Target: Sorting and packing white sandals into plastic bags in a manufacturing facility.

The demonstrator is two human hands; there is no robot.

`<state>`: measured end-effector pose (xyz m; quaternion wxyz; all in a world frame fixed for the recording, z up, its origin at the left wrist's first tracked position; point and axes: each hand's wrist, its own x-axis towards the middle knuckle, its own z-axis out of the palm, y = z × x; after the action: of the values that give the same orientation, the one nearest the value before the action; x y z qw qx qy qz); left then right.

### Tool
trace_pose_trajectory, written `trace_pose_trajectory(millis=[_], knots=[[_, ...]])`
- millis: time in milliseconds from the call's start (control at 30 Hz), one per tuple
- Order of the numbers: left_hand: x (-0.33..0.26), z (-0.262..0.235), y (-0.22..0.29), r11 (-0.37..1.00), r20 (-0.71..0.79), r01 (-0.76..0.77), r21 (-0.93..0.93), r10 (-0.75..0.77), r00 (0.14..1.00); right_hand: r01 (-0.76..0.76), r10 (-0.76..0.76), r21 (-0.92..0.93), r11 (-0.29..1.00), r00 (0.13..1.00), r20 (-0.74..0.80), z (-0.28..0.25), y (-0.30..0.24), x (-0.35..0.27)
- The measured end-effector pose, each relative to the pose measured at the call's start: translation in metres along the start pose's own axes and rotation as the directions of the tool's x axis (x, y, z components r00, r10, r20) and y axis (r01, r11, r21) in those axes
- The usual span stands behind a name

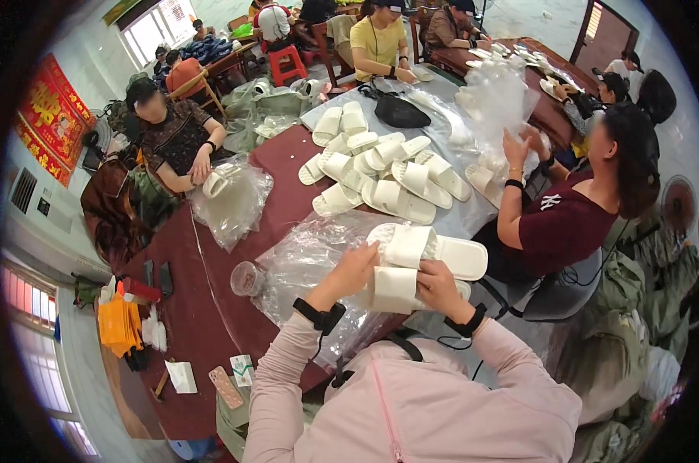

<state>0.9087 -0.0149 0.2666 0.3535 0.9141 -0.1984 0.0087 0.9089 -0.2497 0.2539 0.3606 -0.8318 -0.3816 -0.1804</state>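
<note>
Two white slippers lie side by side before me. My right hand [442,288] is closed on the lower slipper [394,290], its fingers at the strap's right edge, close to the upper slipper. At the left end of the upper slipper [461,256], my left hand [354,267] has its fingers bent against the edge, closed on it; its fingertips are partly hidden. Under and left of my hands spreads a clear plastic bag [299,255]. Beyond them sits a loose pile of white slippers [399,197].
A clear round tub [247,278] stands on the dark red table [179,285]. A phone [226,387], a small box [242,370] and orange bags [119,324] lie left. A black pouch [402,110] is beyond the pile. Co-workers sit left, right and opposite, handling slippers and plastic bags.
</note>
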Motion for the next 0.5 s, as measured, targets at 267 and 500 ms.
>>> trace_pose_trajectory(millis=[267, 500], knots=[[-0.003, 0.012, 0.033, 0.942, -0.068, -0.104, 0.318, 0.132, 0.989, -0.212, 0.222, 0.148, 0.966, 0.973, -0.059, 0.023, 0.007, 0.006], [-0.022, 0.026, 0.047, 0.971, -0.057, -0.154, 0.184, 0.167, 0.984, -0.070, 0.049, 0.083, 0.994, 0.972, 0.230, 0.063, 0.007, 0.010]])
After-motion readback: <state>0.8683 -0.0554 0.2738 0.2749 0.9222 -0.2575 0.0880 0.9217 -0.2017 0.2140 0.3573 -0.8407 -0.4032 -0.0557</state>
